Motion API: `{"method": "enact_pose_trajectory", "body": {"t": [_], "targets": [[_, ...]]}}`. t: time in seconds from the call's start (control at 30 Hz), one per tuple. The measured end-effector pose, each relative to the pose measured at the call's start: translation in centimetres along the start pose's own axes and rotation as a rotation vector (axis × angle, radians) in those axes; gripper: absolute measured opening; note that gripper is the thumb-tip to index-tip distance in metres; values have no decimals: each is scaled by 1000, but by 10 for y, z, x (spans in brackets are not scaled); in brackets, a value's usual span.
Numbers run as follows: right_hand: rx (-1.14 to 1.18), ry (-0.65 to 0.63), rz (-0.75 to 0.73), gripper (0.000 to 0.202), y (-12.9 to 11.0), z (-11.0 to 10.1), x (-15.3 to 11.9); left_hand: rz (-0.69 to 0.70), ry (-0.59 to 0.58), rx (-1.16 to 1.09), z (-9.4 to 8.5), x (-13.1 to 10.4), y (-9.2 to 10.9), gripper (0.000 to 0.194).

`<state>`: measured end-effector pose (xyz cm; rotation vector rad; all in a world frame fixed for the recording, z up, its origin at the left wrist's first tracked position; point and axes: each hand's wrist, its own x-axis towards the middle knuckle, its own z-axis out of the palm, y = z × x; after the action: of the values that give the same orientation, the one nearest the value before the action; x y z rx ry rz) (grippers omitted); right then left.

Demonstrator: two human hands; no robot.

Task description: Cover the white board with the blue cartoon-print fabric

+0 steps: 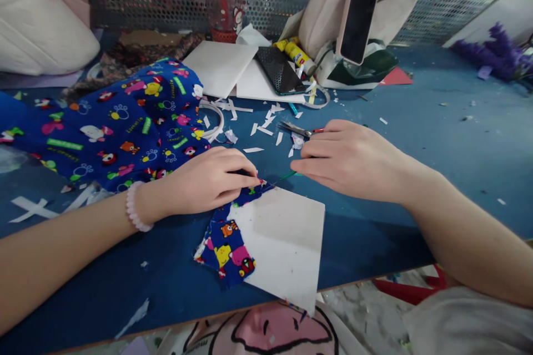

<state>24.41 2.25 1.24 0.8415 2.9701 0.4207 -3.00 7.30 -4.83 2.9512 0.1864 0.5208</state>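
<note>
My left hand (212, 178), with a beaded bracelet (137, 206) at the wrist, pinches the upper end of a narrow blue patterned cloth piece (233, 249). That piece lies along the left edge of a white square board (287, 238). My right hand (350, 161) is closed around the red-handled scissors (297, 129), or rests over their handles; which, I cannot tell. A thin green item (287, 175) shows at its fingertips, pointing towards my left hand. A larger blue patterned cloth (125, 127) spreads out behind my left forearm.
Paper scraps (266, 125) litter the blue table (416, 150). Behind them are white boards (222, 66), a dark phone (281, 70), glue sticks (298, 56), a lidded cup (225, 5) and an upright phone (357, 19). Purple flowers (495, 52) lie at the right.
</note>
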Motion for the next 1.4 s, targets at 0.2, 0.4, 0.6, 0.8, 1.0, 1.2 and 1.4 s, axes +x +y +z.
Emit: {"method": "enact_pose_trajectory", "body": {"t": [0.2, 0.4, 0.6, 0.8, 1.0, 1.2, 1.4], "targets": [[42, -33, -7, 32, 1, 2, 0, 9, 0, 9, 0, 0, 0, 29], [17, -65, -4, 31, 0, 2, 1, 19, 0, 1, -1, 1, 0, 27], [12, -63, 11, 31, -2, 2, 2, 9, -1, -11, 0, 0, 0, 28], [23, -54, -33, 30, -1, 2, 0, 18, -1, -7, 0, 0, 0, 28], [13, -38, -29, 31, -3, 2, 1, 22, -2, -8, 0, 2, 0, 28], [51, -104, -14, 31, -6, 0, 3, 16, -14, -15, 1, 2, 0, 27], [66, -141, 7, 27, -10, -7, 1, 19, -19, -20, 0, 2, 0, 26]]}}
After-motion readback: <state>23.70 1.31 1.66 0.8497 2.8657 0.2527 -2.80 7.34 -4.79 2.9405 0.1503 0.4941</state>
